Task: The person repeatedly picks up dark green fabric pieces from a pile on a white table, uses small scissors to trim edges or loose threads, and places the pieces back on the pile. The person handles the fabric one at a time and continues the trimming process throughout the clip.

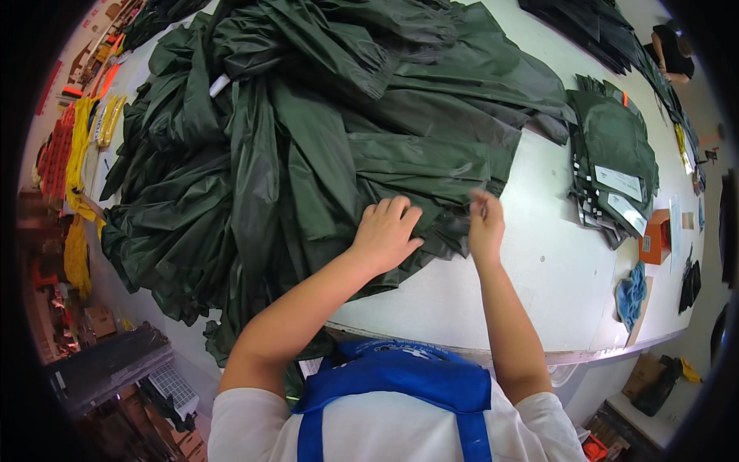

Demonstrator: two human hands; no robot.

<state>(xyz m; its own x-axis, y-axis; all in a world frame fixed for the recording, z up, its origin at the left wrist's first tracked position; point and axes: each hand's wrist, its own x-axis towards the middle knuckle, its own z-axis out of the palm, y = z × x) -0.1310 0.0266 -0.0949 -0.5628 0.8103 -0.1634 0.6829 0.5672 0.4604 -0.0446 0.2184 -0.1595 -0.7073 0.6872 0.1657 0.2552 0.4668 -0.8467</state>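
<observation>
A large heap of dark green waterproof garments (254,146) with gathered, elasticated parts covers the left and middle of the white table (554,285). My left hand (387,236) lies on the green fabric at the heap's near side, fingers slightly bent and apart, thumb pointing right. Just beyond the right end of that fabric, my right hand (486,229) is raised with its fingers drawn together. Its fingertips are a little blurred, and what they hold, if anything, cannot be made out. A small white tag (219,85) shows among the folds at the far left.
Folded green garments with white labels (613,165) are stacked at the right. Nearby are an orange box (655,236) and a blue cloth (631,296). Dark cloth (585,31) lies far right, near another person (673,52). Yellow straps (78,169) hang at the left.
</observation>
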